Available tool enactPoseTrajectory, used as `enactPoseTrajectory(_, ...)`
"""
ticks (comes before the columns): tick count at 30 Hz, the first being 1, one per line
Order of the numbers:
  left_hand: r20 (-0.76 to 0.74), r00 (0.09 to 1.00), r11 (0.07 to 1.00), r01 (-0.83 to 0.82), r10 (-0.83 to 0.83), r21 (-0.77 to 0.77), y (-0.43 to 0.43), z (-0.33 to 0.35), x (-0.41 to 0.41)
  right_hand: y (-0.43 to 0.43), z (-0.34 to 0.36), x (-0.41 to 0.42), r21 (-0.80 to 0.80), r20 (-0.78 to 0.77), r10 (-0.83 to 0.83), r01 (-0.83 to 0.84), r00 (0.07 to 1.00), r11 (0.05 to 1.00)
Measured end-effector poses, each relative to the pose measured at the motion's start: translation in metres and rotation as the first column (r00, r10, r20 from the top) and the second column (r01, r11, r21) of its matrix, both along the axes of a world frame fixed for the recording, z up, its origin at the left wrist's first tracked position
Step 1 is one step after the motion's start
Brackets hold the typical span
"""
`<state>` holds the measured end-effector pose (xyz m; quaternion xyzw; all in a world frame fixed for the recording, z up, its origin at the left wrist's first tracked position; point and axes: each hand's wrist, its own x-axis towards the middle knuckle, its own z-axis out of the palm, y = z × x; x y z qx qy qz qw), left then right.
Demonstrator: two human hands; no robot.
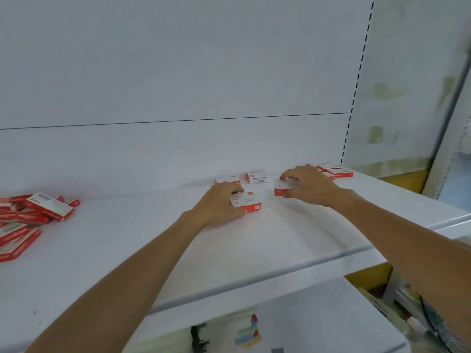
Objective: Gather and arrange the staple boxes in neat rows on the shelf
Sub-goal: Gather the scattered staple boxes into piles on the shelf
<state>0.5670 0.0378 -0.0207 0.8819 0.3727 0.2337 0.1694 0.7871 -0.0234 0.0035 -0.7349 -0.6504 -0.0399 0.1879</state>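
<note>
Looking over the white shelf (pixel 127 250), I see the big pile (pixel 33 215) of staple boxes far off to the left, well apart from both grips. A small bunch (pixel 336 171) sits in the back right corner. Two single boxes (pixel 257 177) stand by the back wall. My left grip (pixel 216 206) holds the left box (pixel 251 203) flat on the shelf. My right grip (pixel 309 186) holds the right box (pixel 281 187) near it. Both long sides run about left to right, with a gap between. I think I slide them together next. The left grip is nearer the big pile.
</note>
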Motion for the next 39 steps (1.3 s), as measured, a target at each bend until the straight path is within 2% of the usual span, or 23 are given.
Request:
enactPoseTrajectory(11, -0.004, 0.976, 0.976, -0.219, 0.219, -0.004, 0.043, 0.004, 0.013, 0.082, -0.003, 0.017, -0.058, 0.014, 0.224, -0.223, 0.975, 0.973)
enactPoseTrajectory(14, -0.052, 0.967, 0.969, -0.247, 0.247, 0.014, 0.047, -0.005, 0.025, 0.096, -0.012, 0.022, -0.112, 0.008, 0.287, -0.284, 0.958, 0.952)
enactPoseTrajectory(17, -0.098, 0.944, 0.949, -0.314, 0.316, 0.04, 0.049, -0.011, 0.035, 0.104, -0.023, 0.027, -0.178, 0.036, 0.305, -0.294, 0.952, 0.939)
enactPoseTrajectory(20, -0.105, 0.93, 0.935, -0.352, 0.354, 0.037, 0.05, -0.01, 0.039, 0.106, -0.021, 0.035, -0.18, 0.029, 0.304, -0.294, 0.952, 0.939)
enactPoseTrajectory(29, -0.08, 0.871, 0.874, -0.482, 0.485, 0.056, 0.026, -0.004, 0.0, 0.111, -0.006, -0.002, 0.043, -0.034, 0.449, -0.448, 0.893, 0.893)
enactPoseTrajectory(35, -0.02, 0.809, 0.808, -0.584, 0.587, 0.081, -0.016, 0.002, -0.071, 0.11, 0.002, -0.077, 0.169, -0.056, 0.57, -0.555, 0.82, 0.815)
enactPoseTrajectory(39, 0.016, 0.731, 0.726, -0.679, 0.682, 0.106, -0.052, 0.004, -0.135, 0.102, 0.006, -0.15, 0.2, -0.061, 0.661, -0.64, 0.748, 0.742)
